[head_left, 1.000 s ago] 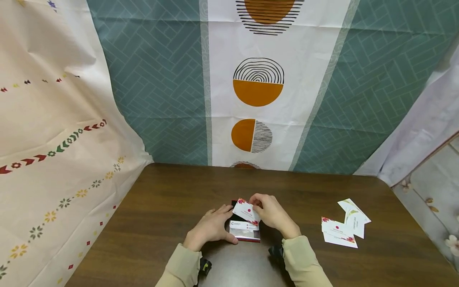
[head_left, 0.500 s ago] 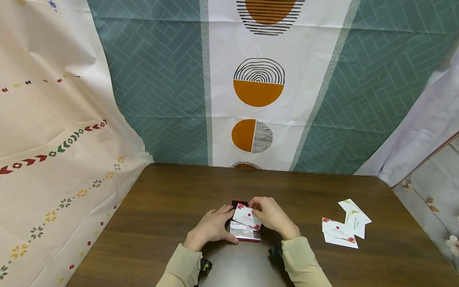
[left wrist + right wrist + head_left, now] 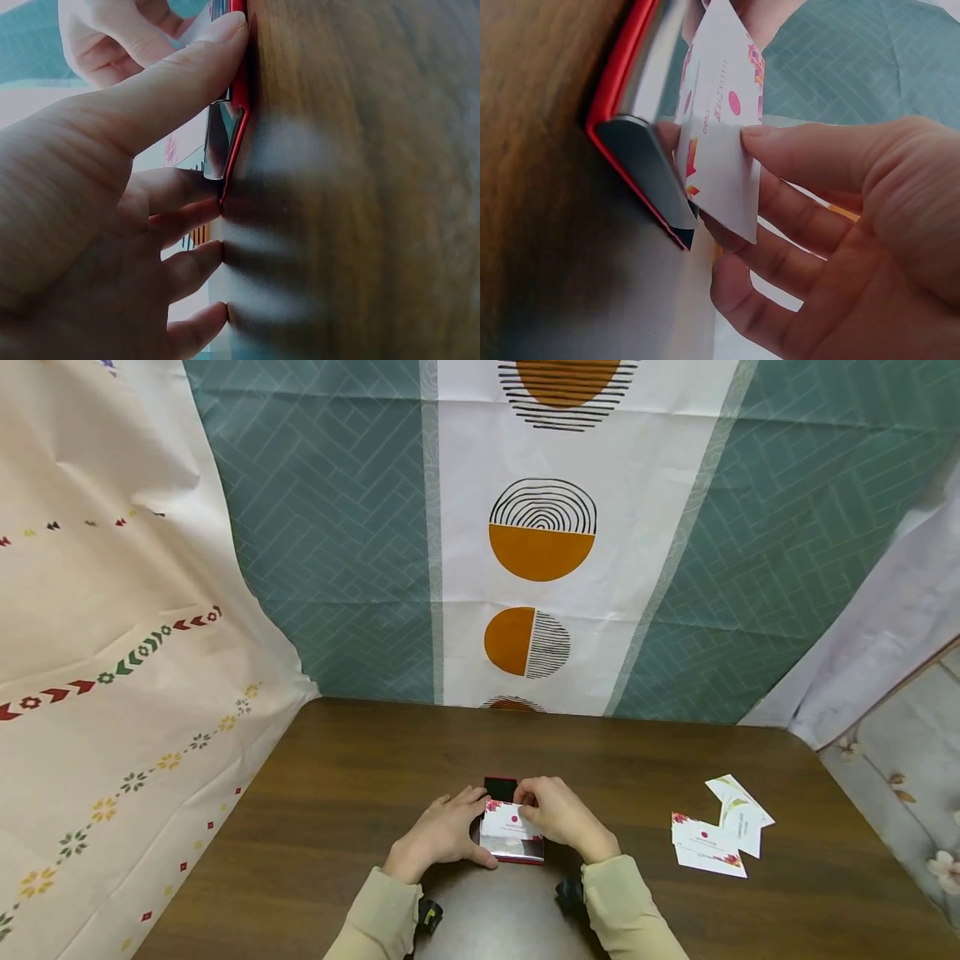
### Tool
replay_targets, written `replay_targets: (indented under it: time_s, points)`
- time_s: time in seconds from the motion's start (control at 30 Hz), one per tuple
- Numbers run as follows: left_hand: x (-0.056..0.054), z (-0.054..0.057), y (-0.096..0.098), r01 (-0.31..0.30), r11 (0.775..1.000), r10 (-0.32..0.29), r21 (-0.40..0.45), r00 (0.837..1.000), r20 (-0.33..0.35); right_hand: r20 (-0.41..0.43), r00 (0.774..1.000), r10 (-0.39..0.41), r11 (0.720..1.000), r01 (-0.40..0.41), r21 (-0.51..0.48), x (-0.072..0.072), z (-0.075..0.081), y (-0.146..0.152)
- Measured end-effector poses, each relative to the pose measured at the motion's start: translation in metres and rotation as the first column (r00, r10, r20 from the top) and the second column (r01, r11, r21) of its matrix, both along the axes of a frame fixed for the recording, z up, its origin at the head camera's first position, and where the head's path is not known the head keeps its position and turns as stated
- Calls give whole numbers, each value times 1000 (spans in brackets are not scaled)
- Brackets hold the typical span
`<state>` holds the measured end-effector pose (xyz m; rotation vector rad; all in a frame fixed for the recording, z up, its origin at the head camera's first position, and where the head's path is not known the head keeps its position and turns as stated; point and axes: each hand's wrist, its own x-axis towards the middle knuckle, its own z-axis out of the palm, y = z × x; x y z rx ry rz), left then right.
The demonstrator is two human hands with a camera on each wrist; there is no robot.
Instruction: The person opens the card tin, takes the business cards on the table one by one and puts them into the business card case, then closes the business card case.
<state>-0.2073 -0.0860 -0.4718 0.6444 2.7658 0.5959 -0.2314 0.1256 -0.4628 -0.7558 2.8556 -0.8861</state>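
Observation:
A red business card holder point(image 3: 501, 789) with a shiny metal case point(image 3: 517, 850) lies on the table with its dark-lined flap folded back on the far side. My left hand point(image 3: 442, 831) holds it from the left, thumb at the near edge and fingertips by the flap. In the left wrist view, the thumb lies along the red edge point(image 3: 239, 90). Between thumb and fingers, my right hand point(image 3: 562, 812) pinches a white business card point(image 3: 510, 818) with pink floral corners. The card sits low over the case; the right wrist view shows its lower edge at the metal opening.
Several loose business cards point(image 3: 708, 846) lie overlapping to the right on the brown wooden table point(image 3: 375, 752). A patterned teal and white cloth point(image 3: 360, 527) hangs behind the table, and a cream cloth point(image 3: 150, 710) borders the left side.
My right hand has brought the card down toward me and turned it straighter, so it now lines up with the case. The left hand has stayed in place.

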Motion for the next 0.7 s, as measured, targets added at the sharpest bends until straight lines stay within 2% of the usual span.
replay_targets:
  time_s: [0.7]
  points:
    - [0,1,-2,3,1000,-3,-4,1000,5,36,998,59,997,-61,58,1,-2,-3]
